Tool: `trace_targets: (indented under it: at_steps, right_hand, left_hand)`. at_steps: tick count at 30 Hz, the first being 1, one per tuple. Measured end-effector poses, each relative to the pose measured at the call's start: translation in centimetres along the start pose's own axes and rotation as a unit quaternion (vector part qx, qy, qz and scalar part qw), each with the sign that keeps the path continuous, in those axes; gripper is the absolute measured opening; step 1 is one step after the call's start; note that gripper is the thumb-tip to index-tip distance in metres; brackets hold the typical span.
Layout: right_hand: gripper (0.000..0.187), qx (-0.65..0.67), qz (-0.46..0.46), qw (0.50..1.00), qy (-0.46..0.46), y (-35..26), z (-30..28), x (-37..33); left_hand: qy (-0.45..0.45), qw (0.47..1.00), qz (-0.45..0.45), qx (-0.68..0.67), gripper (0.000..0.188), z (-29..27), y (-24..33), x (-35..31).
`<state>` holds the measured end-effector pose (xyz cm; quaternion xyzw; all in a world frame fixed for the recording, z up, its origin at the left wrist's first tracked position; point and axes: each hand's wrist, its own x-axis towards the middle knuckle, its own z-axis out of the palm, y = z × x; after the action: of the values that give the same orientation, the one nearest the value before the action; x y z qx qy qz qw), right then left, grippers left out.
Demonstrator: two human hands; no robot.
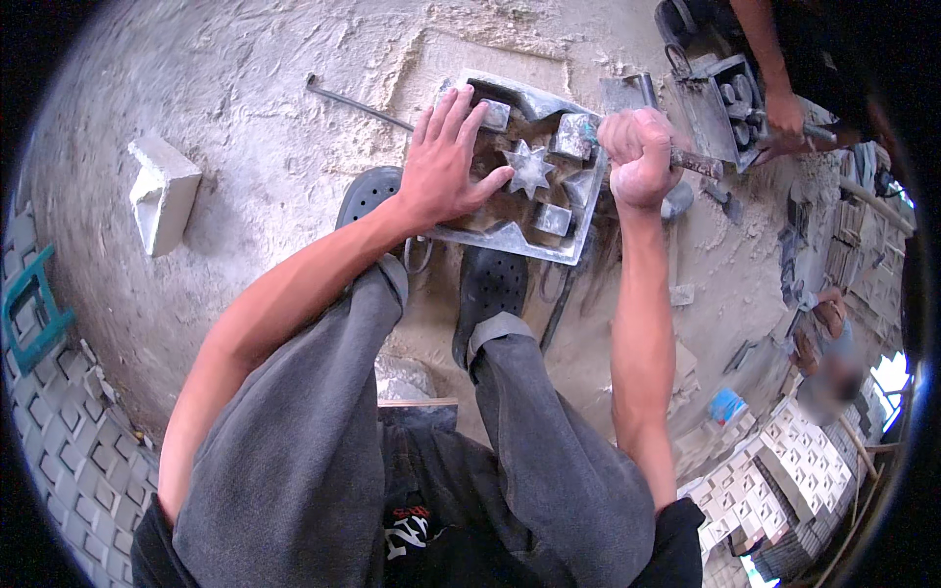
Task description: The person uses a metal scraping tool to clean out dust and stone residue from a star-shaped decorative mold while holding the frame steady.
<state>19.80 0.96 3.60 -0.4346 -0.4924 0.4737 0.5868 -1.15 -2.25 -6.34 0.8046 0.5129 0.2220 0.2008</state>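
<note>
Shirt lettering: white and red characters stood on the black shirt (461,554), partly lost in its folds.
Mold: one square, grey, metal-looking mold (470,237), dusty, with angled inner shapes; it lay before the person, close to the clogs.
Star: one pale, many-pointed star (529,170), faceted, sat near the mold's middle.
Blocks: small squarish grey blocks (553,219), spaced around the star inside the mold.
Left grip: the left grip (451,157) was open, fingers spread, palm down over the mold's left side.
Right grip: the right grip (642,152) was closed in a fist around a tool (700,163), by the mold's right side.
Tool: narrow, worn, brownish at its right end; kind could not be told.
Rod: one thin dark rod (358,102), left of the mold.
Ground: pale, powdery, rough-ridged ground (274,127).
White block: one chunky, hollowed white block (169,201), at left.
Clogs: dark, perforated clogs (495,289).
Trousers: grey, cuffed trousers (294,421).
Grey tiles: relief-patterned grey tiles (78,470), lower left.
Pale tiles: patterned pale tiles (799,461), lower right.
Container: one small blue container (726,405), near the pale tiles.
Co-worker: a hand (784,110), upper right.
</note>
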Motion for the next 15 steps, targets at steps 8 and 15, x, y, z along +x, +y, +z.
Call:
trace_targets:
  at_steps: [8, 15]
  right_hand:
    - [0.028, -0.099, 0.095, 0.989, -0.048, 6.6, -2.0, -1.4]
    - [0.035, 0.06, 0.074, 0.995, -0.011, 4.0, -1.0, -0.2]
  left_hand:
    - [-0.005, 1.0, -0.002, -0.003, 0.086, -0.1, 0.3, 0.2]
    - [-0.006, 1.0, 0.004, 0.001, 0.087, -0.3, -0.3, -0.1]
